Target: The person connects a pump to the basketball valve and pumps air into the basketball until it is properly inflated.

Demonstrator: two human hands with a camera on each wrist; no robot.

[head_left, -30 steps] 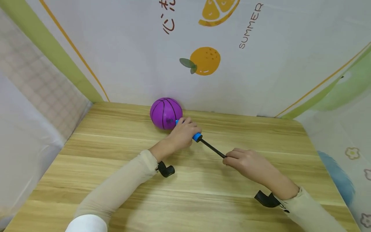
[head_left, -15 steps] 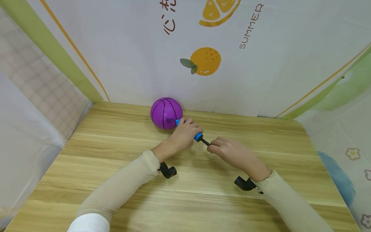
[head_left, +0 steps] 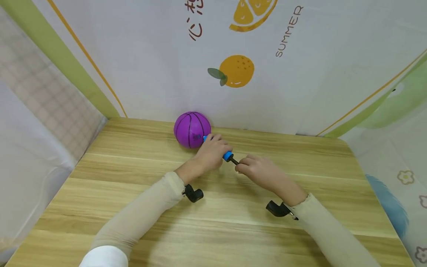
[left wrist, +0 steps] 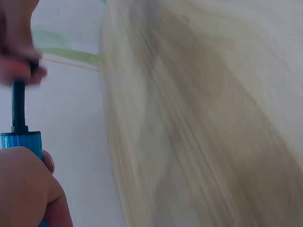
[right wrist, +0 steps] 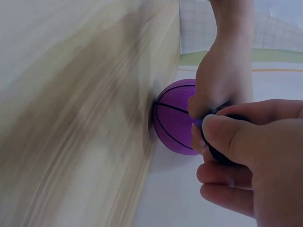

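A purple basketball (head_left: 190,129) with black seams sits at the back of the table, against the white backdrop. My left hand (head_left: 212,152) grips the blue barrel of a hand pump (head_left: 228,156), whose far end meets the ball's right side. How it joins the ball is hidden by the hand. My right hand (head_left: 258,170) holds the pump's black handle (right wrist: 218,153), fingers curled round it. A short stretch of black rod (left wrist: 18,104) shows between the blue collar and the right hand. The pump slants down to the right from the ball.
The wood-grain table (head_left: 213,230) ends at a white cloth backdrop (head_left: 150,74) printed with fruit. More cloth hangs along both sides. Black angled mounts (head_left: 194,193) sit at both wrists.
My right hand has moved left and forward toward my left hand, so the rod has slid mostly into the barrel. The left hand and the basketball have barely shifted.
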